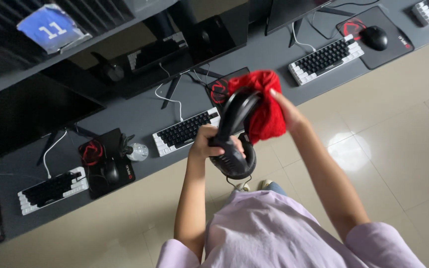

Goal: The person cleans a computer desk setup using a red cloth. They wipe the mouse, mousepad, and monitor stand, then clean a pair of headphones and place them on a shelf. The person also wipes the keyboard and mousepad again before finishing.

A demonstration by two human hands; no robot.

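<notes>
My left hand [203,143] grips a black headset [234,149] by its lower ear cup, held up in front of me above the floor. My right hand [285,111] clutches a bunched red cloth [261,101] and presses it against the headset's arched band near the top. A thin cable hangs down from the headset toward my lilac shirt. Both arms are raised over the edge of a long grey desk [145,111].
The desk carries several black-and-white keyboards [184,131], black mouse pads with red marks [373,30], mice [375,37], dark monitors [175,49] and a small clear round object [137,151]. A blue numbered card [53,27] hangs at top left. Beige tiled floor [388,124] lies beside the desk.
</notes>
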